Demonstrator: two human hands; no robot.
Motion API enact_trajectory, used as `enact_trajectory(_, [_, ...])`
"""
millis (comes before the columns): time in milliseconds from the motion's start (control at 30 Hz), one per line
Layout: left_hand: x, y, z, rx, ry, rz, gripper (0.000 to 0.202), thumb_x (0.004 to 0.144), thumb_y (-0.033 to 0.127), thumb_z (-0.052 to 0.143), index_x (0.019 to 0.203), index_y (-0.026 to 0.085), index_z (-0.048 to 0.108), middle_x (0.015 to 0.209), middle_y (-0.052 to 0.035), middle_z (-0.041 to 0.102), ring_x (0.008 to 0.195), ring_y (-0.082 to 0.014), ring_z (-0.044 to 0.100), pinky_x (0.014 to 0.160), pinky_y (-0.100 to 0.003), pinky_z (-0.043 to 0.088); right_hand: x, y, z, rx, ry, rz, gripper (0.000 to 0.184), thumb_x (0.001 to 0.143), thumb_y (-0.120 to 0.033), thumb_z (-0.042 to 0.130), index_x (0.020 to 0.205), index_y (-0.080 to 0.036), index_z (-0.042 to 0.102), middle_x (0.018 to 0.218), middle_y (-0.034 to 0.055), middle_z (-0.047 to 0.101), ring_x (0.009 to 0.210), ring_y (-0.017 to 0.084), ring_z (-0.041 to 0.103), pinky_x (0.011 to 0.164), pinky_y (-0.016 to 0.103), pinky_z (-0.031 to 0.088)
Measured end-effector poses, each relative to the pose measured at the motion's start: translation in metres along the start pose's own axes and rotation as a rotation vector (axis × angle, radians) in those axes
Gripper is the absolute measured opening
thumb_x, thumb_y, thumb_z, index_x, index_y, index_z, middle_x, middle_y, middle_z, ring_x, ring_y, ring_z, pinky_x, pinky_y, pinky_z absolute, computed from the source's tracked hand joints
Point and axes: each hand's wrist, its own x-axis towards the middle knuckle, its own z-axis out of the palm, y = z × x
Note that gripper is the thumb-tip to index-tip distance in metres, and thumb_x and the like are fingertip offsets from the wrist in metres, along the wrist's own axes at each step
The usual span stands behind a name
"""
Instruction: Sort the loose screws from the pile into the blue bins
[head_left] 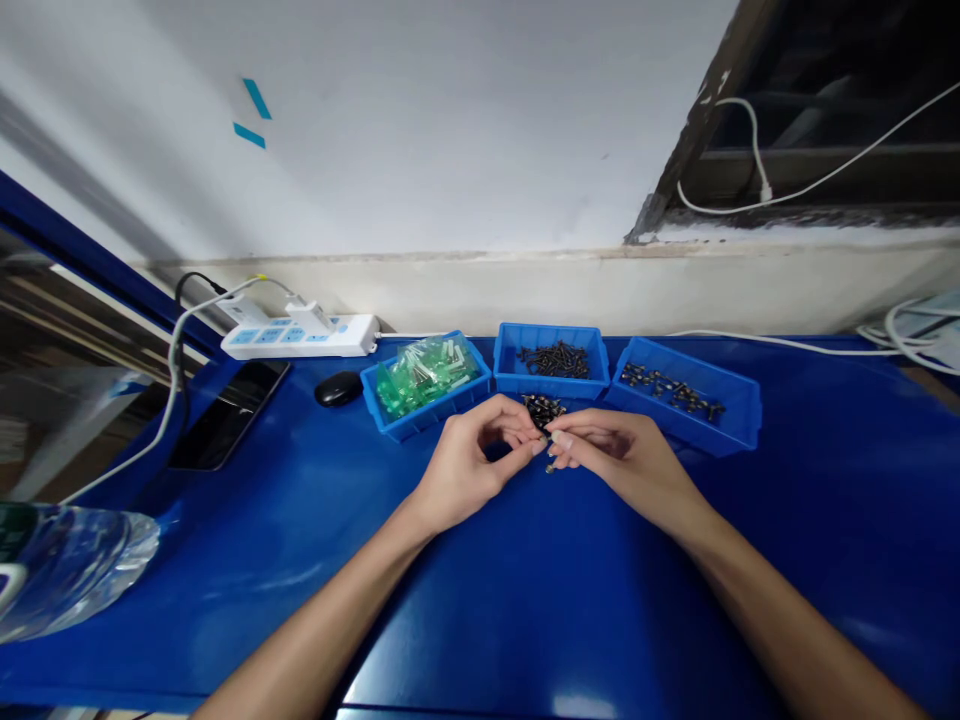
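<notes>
Above the blue table, my left hand and my right hand meet fingertip to fingertip, both closed in a pinch. Between them is a small metal piece, mostly hidden by the fingers; its kind I cannot make out. A small screw-like metal part shows just under my right fingertips. Right behind the hands lies a loose pile of dark screws. Behind that pile stands a blue bin with dark screws in it. To its right, another blue bin holds small metal screw-like parts.
At left, a third blue bin holds green-and-clear bags with white pieces. Further left are a black mouse-like object, a phone, a power strip with cables and a large water bottle. A wall rises behind.
</notes>
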Motion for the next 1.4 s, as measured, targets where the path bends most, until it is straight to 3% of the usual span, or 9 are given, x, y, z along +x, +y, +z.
enact_trajectory(200, [0.000, -0.001, 0.000, -0.128, -0.028, -0.025, 0.019, 0.088, 0.025, 0.076, 0.094, 0.016, 0.060, 0.088, -0.0046, 0.074, 0.082, -0.0154, 0.072, 0.080, -0.029, 0.059, 0.002, -0.001, -0.003, 0.203, -0.101, 0.124, 0.025, 0.072, -0.039, 0.087, 0.084, -0.019, 0.082, 0.075, 0.0065, 0.080, 0.067, 0.020, 0.076, 0.064, 0.030, 0.058])
enact_trajectory(333, [-0.001, -0.002, -0.001, 0.022, -0.040, 0.056, 0.013, 0.092, 0.022, 0.071, 0.098, 0.016, 0.063, 0.093, -0.0057, 0.074, 0.085, -0.0160, 0.072, 0.080, -0.028, 0.059, 0.002, 0.001, -0.004, 0.294, -0.078, 0.118, 0.027, 0.074, -0.043, 0.086, 0.085, -0.019, 0.083, 0.077, 0.0075, 0.080, 0.066, 0.019, 0.075, 0.064, 0.030, 0.058])
enact_trajectory(433, [-0.002, -0.005, -0.003, 0.367, -0.152, 0.217, 0.011, 0.099, 0.021, 0.063, 0.107, 0.016, 0.067, 0.105, -0.0084, 0.074, 0.097, -0.0199, 0.070, 0.089, -0.034, 0.058, 0.002, 0.000, -0.007, 0.326, 0.088, 0.059, 0.024, 0.074, -0.042, 0.085, 0.082, -0.019, 0.083, 0.076, 0.0074, 0.080, 0.065, 0.019, 0.075, 0.063, 0.029, 0.058])
enact_trajectory(533, [-0.004, -0.011, -0.003, 0.649, -0.330, 0.375, 0.022, 0.104, 0.021, 0.055, 0.119, 0.017, 0.070, 0.122, -0.0123, 0.071, 0.114, -0.0246, 0.066, 0.101, -0.041, 0.054, 0.004, 0.000, -0.013, 0.314, 0.387, -0.038, 0.018, 0.078, -0.039, 0.080, 0.080, -0.021, 0.081, 0.081, 0.0070, 0.081, 0.066, 0.020, 0.075, 0.063, 0.031, 0.058])
enact_trajectory(633, [-0.005, -0.017, -0.003, 0.755, -0.389, 0.421, 0.026, 0.106, 0.023, 0.049, 0.118, 0.017, 0.071, 0.119, -0.0130, 0.070, 0.109, -0.0239, 0.067, 0.098, -0.041, 0.056, 0.005, 0.000, -0.019, 0.257, 0.634, -0.113, 0.014, 0.085, -0.033, 0.072, 0.090, -0.023, 0.079, 0.093, 0.0067, 0.082, 0.067, 0.020, 0.076, 0.061, 0.032, 0.058])
enact_trajectory(733, [-0.005, -0.020, -0.004, 0.765, -0.377, 0.415, 0.028, 0.107, 0.023, 0.046, 0.114, 0.016, 0.071, 0.109, -0.0119, 0.072, 0.101, -0.0221, 0.067, 0.090, -0.036, 0.058, 0.006, 0.000, -0.022, 0.224, 0.695, -0.131, 0.021, 0.086, -0.031, 0.070, 0.105, -0.024, 0.078, 0.107, 0.0070, 0.080, 0.069, 0.021, 0.077, 0.059, 0.032, 0.058])
enact_trajectory(900, [-0.004, -0.017, -0.005, 0.690, -0.285, 0.374, 0.022, 0.103, 0.015, 0.050, 0.108, 0.016, 0.071, 0.102, -0.0100, 0.074, 0.095, -0.0217, 0.069, 0.086, -0.033, 0.058, 0.005, -0.003, -0.018, 0.242, 0.597, -0.100, 0.020, 0.083, -0.032, 0.072, 0.100, -0.025, 0.078, 0.098, 0.0055, 0.081, 0.064, 0.018, 0.075, 0.058, 0.029, 0.056])
enact_trajectory(1167, [0.000, -0.005, 0.000, 0.149, 0.046, 0.054, 0.010, 0.092, 0.026, 0.071, 0.093, 0.016, 0.068, 0.090, -0.0048, 0.075, 0.083, -0.0167, 0.072, 0.080, -0.027, 0.058, 0.003, 0.002, -0.007, -0.034, 0.184, -0.080, 0.033, 0.083, -0.048, 0.074, 0.096, -0.018, 0.080, 0.065, 0.0027, 0.074, 0.052, 0.016, 0.066, 0.053, 0.028, 0.055])
enact_trajectory(1400, [0.001, -0.005, 0.002, -0.156, 0.057, -0.083, 0.030, 0.084, 0.039, 0.082, 0.090, 0.017, 0.062, 0.081, -0.0034, 0.077, 0.076, -0.0170, 0.075, 0.074, -0.027, 0.059, 0.002, 0.003, 0.003, 0.075, -0.035, 0.035, 0.025, 0.075, -0.039, 0.083, 0.092, -0.020, 0.082, 0.077, 0.0060, 0.080, 0.068, 0.021, 0.076, 0.067, 0.033, 0.062])
